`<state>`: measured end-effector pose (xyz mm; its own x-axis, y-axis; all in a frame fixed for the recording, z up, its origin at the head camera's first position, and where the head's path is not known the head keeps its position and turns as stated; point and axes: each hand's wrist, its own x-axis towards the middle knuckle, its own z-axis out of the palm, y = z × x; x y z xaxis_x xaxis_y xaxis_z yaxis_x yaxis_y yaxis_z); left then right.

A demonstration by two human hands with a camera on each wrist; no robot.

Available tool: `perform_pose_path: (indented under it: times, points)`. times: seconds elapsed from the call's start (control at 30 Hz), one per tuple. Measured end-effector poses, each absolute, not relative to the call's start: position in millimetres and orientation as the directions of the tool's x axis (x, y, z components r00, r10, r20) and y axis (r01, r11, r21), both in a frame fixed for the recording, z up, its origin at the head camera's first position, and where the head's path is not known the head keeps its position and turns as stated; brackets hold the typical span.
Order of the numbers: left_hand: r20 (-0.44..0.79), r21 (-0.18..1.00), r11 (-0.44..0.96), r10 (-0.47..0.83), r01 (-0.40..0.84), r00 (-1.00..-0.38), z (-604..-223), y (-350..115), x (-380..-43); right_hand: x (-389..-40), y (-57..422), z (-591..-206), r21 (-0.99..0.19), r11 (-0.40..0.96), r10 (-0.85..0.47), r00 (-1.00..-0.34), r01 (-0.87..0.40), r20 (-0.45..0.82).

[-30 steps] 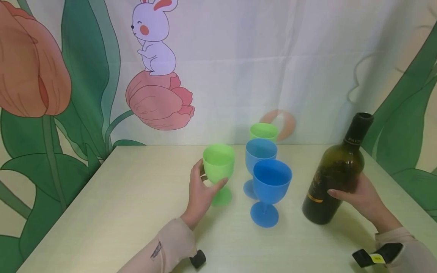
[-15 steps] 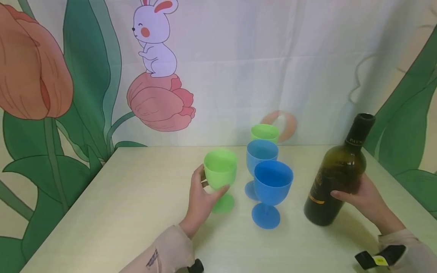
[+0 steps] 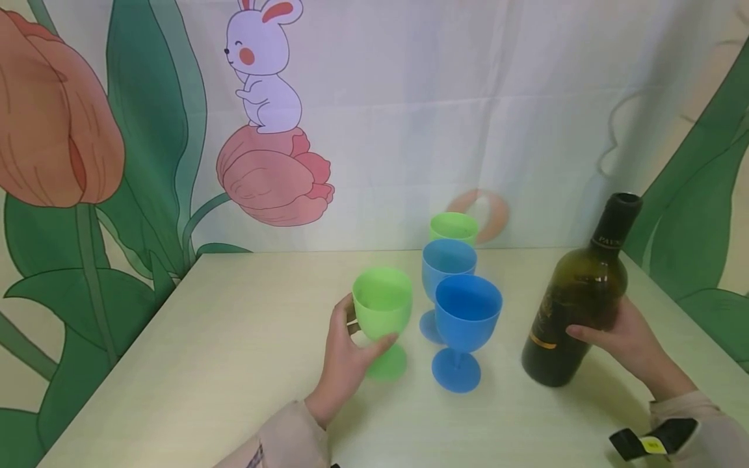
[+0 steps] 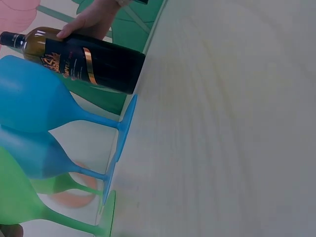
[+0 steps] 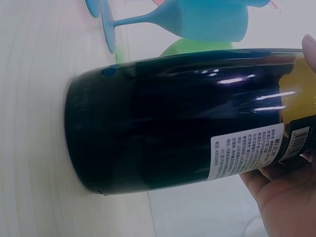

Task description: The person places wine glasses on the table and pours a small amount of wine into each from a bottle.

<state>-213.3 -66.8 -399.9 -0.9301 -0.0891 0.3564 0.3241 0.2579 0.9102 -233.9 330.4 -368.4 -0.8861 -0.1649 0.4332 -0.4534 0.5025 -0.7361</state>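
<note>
My left hand (image 3: 344,364) grips a green goblet (image 3: 383,315) round its bowl, thumb at the near side. To its right stands a dark blue goblet (image 3: 467,318), with a lighter blue goblet (image 3: 441,268) just behind. A second green goblet (image 3: 453,227) is at the back, mostly hidden by the lighter blue one. On the right, my right hand (image 3: 634,354) holds a dark wine bottle (image 3: 570,318) by its body, thumb across the front. The bottle's mouth is uncapped and its neck points up. A white back label (image 5: 247,150) shows in the right wrist view.
All of this is on a pale table (image 3: 193,364). Behind it hangs a white cloth (image 3: 374,149) printed with tulips, leaves and a rabbit. A black strap (image 3: 655,441) is on the right sleeve.
My left hand has brought the green goblet nearer to me and slightly right, level with the blue goblets. The right hand and the bottle have hardly moved.
</note>
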Motion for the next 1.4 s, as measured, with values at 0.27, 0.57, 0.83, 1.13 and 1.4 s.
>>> perform_pose_path:
  times: [0.27, 0.57, 0.83, 1.13, 1.4]
  points:
    - [0.350, 0.914, 0.243, -0.067, 0.325, -0.935, -398.1, -67.1, -202.2, -233.4, 328.7, -366.6, -0.748, 0.482, -0.174, -0.887, -0.456, 0.428]
    - [0.346, 0.916, 0.230, -0.036, 0.329, -0.938, -398.8, -66.7, -190.6, -232.0, 326.1, -366.2, -0.786, 0.424, -0.168, -0.892, -0.450, 0.421]
    - [0.346, 0.914, 0.223, 0.010, 0.339, -0.938, -400.1, -63.1, -179.4, -231.7, 325.2, -366.7, -0.825, 0.321, -0.169, -0.885, -0.465, 0.434]
    - [0.347, 0.921, 0.183, 0.025, 0.345, -0.938, -398.3, -58.6, -172.1, -231.6, 324.9, -366.1, -0.828, 0.293, -0.178, -0.878, -0.478, 0.444]
    - [0.342, 0.923, 0.172, 0.045, 0.345, -0.939, -398.8, -56.1, -168.3, -232.1, 324.4, -366.3, -0.812, 0.340, -0.168, -0.880, -0.474, 0.444]
